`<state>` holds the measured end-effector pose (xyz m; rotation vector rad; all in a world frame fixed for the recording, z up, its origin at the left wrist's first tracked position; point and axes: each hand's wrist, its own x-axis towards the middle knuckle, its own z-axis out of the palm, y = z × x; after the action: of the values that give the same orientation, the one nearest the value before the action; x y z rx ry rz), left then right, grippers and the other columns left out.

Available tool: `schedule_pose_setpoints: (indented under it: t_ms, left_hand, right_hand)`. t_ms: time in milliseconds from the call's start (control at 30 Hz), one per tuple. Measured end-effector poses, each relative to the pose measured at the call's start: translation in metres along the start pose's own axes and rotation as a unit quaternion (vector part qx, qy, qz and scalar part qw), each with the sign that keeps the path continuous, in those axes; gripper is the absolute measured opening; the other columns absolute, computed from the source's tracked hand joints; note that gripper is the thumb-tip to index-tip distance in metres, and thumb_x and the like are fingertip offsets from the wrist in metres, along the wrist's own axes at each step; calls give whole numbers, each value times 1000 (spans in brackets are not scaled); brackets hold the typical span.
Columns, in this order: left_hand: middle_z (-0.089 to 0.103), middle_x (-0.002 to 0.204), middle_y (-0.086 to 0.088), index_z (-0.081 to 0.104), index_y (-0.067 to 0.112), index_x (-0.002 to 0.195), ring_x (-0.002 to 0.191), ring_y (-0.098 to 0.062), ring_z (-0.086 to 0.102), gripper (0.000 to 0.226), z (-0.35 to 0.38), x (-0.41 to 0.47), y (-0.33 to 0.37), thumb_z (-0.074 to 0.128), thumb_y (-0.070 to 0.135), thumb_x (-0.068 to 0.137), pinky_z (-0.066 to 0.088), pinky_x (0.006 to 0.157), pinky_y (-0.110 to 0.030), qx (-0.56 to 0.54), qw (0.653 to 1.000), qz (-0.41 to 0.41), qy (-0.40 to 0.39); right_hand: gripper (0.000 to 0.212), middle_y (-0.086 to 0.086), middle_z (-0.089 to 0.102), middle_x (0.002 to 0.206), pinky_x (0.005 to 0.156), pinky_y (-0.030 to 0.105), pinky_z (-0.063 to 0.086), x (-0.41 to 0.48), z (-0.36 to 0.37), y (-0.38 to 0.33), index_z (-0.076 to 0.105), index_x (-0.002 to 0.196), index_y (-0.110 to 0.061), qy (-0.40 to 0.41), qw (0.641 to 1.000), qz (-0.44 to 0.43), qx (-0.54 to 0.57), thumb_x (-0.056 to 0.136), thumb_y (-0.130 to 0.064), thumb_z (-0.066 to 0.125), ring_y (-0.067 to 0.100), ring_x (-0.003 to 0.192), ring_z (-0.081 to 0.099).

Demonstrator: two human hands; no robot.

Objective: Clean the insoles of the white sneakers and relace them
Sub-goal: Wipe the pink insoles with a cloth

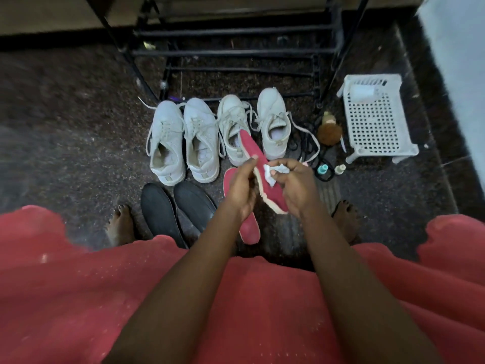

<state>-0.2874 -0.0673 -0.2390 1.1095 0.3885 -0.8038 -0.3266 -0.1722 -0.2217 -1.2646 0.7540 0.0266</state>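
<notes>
Seemingly mid-wipe in the head view, the left hand (pixel 242 189) is curled closed around the edge of a red insole (pixel 258 166), thumb on top and fingers wrapped beneath, holding it tilted above the floor; the right hand (pixel 295 183) is closed on a crumpled white cloth (pixel 273 172), pressing it against the insole's red face near the middle; a second red insole (pixel 248 232) lies on the floor just under the hands, partly hidden by the left wrist; two dark insoles (pixel 178 208) lie side by side to its left; four white sneakers (pixel 199 139) stand in a row beyond, toes toward a black metal rack (pixel 236 52), their laces loose; a white perforated basket (pixel 378 119) sits at the right, with a brown brush (pixel 329 131) and two small bottles (pixel 331 170) near it; no brand or writing can be read anywhere.
</notes>
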Motion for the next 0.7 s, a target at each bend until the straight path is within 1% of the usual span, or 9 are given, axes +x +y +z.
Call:
schedule_pose_setpoints:
  t_ms: [133, 200, 233, 300, 333, 433, 533, 600, 700]
  left_hand:
    - [52, 105, -15, 47, 8, 127, 92, -25, 57, 64, -7, -47, 26, 69, 42, 77, 52, 79, -37, -75, 996, 44, -34]
    - [51, 102, -13, 43, 7, 134, 89, -24, 57, 71, -14, -71, 34, 69, 38, 75, 52, 75, -35, -109, 992, 55, -30]
    - [53, 94, -12, 46, 4, 129, 83, -23, 58, 66, -17, -83, 38, 66, 37, 76, 53, 71, -33, -118, 991, 62, -30]
    - [58, 76, -10, 58, -1, 102, 68, -21, 61, 45, -26, -105, 39, 57, 38, 81, 53, 64, -28, -141, 988, 49, -42]
    - [59, 73, -9, 60, 2, 92, 66, -20, 62, 40, -32, -111, 38, 54, 41, 81, 53, 65, -28, -153, 986, 43, -47]
    - [61, 91, -13, 63, 6, 95, 85, -25, 62, 43, -46, -127, 39, 55, 45, 80, 50, 83, -35, -197, 978, 50, -39]
    - [68, 87, -14, 69, 3, 91, 87, -26, 62, 48, -52, -134, 39, 47, 45, 86, 44, 96, -37, -248, 966, 59, -39]
    - [67, 92, -15, 72, 1, 91, 92, -27, 59, 52, -52, -142, 38, 52, 48, 81, 36, 103, -40, -264, 962, 48, -51]
    - [62, 106, -12, 75, 6, 94, 103, -28, 57, 48, -54, -153, 32, 72, 45, 66, 46, 94, -44, -317, 941, 34, -110]
  right_hand:
    - [27, 8, 66, 76, 68, 30, 52, -67, 36, -23, 66, 80, -11, -3, 996, -40, 81, 84, 13, 53, 17, 69, 62]
    - [26, 7, 66, 74, 68, 29, 51, -96, 52, -24, 66, 80, -10, -11, 996, -56, 74, 84, 13, 54, 17, 70, 61]
    - [28, 5, 66, 72, 67, 28, 50, -106, 58, -24, 66, 77, -12, -19, 996, -67, 59, 83, 13, 55, 17, 69, 61]
    - [35, 0, 67, 67, 64, 27, 49, -124, 68, -25, 67, 70, -17, -43, 995, -89, 19, 81, 14, 57, 14, 65, 60]
    - [38, -3, 67, 66, 63, 27, 48, -131, 72, -26, 68, 68, -19, -58, 994, -97, -9, 80, 15, 57, 12, 65, 60]
    - [36, -5, 66, 67, 62, 19, 47, -153, 76, -32, 68, 69, -19, -99, 982, -116, -111, 80, 13, 57, 2, 62, 60]
    - [25, -6, 67, 70, 58, 10, 44, -175, 76, -42, 69, 76, -10, -141, 966, -127, -178, 81, 11, 57, -6, 59, 59]
    - [22, -11, 65, 62, 49, 8, 40, -187, 75, -45, 69, 78, -8, -168, 959, -109, -199, 82, 10, 57, -6, 50, 56]
    - [28, -8, 66, 59, 52, 15, 45, -201, 71, -42, 70, 72, -17, -208, 950, -66, -223, 83, 7, 59, 0, 55, 58]
